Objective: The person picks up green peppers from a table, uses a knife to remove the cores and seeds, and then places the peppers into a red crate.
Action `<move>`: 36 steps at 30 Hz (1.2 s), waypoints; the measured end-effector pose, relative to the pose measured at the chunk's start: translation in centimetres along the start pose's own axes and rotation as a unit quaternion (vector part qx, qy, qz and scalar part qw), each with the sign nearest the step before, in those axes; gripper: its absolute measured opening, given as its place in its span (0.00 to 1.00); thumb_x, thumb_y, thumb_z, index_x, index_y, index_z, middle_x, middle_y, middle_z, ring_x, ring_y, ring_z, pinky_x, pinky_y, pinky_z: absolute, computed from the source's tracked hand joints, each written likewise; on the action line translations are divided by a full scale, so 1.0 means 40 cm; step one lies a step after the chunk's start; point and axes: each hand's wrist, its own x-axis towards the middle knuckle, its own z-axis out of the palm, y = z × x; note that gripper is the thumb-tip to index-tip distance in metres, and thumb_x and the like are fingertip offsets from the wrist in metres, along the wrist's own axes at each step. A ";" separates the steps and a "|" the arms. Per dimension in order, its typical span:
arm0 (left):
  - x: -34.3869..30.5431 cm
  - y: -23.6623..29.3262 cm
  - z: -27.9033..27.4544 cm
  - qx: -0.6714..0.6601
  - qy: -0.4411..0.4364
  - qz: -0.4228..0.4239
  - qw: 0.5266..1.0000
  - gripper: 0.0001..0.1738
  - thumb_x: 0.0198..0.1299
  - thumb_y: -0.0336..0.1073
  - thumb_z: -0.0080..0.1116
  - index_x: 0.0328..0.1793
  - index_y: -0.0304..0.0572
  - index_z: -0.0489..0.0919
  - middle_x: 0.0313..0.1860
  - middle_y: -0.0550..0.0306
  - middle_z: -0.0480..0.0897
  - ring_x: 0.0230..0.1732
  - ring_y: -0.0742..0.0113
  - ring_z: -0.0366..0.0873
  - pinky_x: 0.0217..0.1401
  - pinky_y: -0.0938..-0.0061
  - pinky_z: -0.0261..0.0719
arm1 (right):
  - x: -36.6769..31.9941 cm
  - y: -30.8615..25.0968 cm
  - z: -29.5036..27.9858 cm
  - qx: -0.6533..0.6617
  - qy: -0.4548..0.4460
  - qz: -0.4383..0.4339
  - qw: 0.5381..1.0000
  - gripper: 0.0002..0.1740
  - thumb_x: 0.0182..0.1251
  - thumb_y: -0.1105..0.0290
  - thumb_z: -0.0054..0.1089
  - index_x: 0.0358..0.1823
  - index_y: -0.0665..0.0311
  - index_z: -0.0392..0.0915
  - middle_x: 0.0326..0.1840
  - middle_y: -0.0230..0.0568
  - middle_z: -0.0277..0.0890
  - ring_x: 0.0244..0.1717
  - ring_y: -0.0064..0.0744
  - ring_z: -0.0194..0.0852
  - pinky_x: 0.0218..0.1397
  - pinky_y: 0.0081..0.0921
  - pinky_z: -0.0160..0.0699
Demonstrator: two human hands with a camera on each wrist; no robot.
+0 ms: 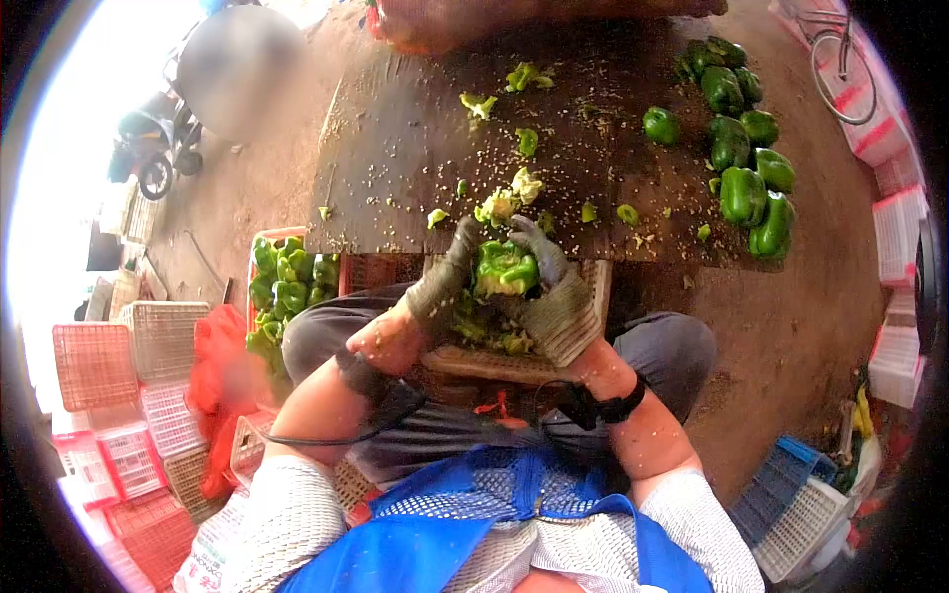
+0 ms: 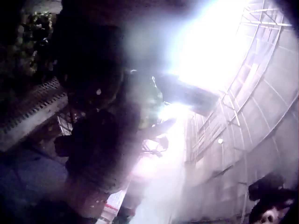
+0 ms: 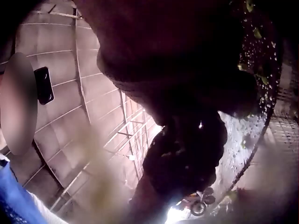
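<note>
Both hands wear grey-green gloves and meet over a crate [image 1: 494,368] between the knees. A green bell pepper [image 1: 508,269] sits between them, its pale, torn-looking side showing. My left hand [image 1: 442,285] grips its left side, thumb pointing up toward the board. From the right, my right hand [image 1: 559,304] holds the pepper with bent fingers. Pale seedy pepper cores [image 1: 499,207] lie on the board's near edge, just beyond the fingertips. Green pepper pieces [image 1: 514,343] lie in the crate below. Both wrist views are dark and glared, hiding most of the grip.
Seeds and green scraps litter the dark board [image 1: 395,128]. Several whole green peppers [image 1: 741,196] line its right side. A red crate [image 1: 297,233] of peppers stands left of the knees, near a red bag [image 1: 219,371] and stacked crates [image 1: 94,366]. A large sack [image 1: 534,18] lies across the far edge.
</note>
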 end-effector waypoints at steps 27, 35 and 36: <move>-0.026 0.123 0.096 0.704 0.037 0.252 0.663 0.19 0.59 0.43 0.66 0.48 0.38 0.77 0.36 0.44 0.82 0.38 0.56 0.84 0.40 0.64 0.80 | 0.038 0.007 -0.015 0.103 -0.020 -0.066 0.992 0.48 0.45 0.67 0.76 0.71 0.63 0.61 0.63 0.43 0.70 0.62 0.36 0.70 0.67 0.30 0.69; 0.124 0.057 -0.024 0.351 0.173 0.196 0.899 0.20 0.70 0.50 0.54 0.47 0.37 0.78 0.36 0.62 0.82 0.35 0.75 0.77 0.39 0.78 0.76 | 0.088 0.113 0.023 0.070 0.033 0.086 0.993 0.41 0.55 0.74 0.62 0.73 0.53 0.60 0.44 0.48 0.75 0.46 0.36 0.76 0.52 0.30 0.76; 0.135 0.060 -0.042 0.268 0.196 0.169 0.928 0.19 0.71 0.49 0.54 0.47 0.38 0.79 0.37 0.60 0.82 0.36 0.73 0.78 0.40 0.76 0.78 | 0.078 0.105 0.039 0.030 0.037 0.087 0.995 0.40 0.55 0.74 0.61 0.73 0.52 0.60 0.43 0.48 0.75 0.44 0.37 0.76 0.50 0.30 0.76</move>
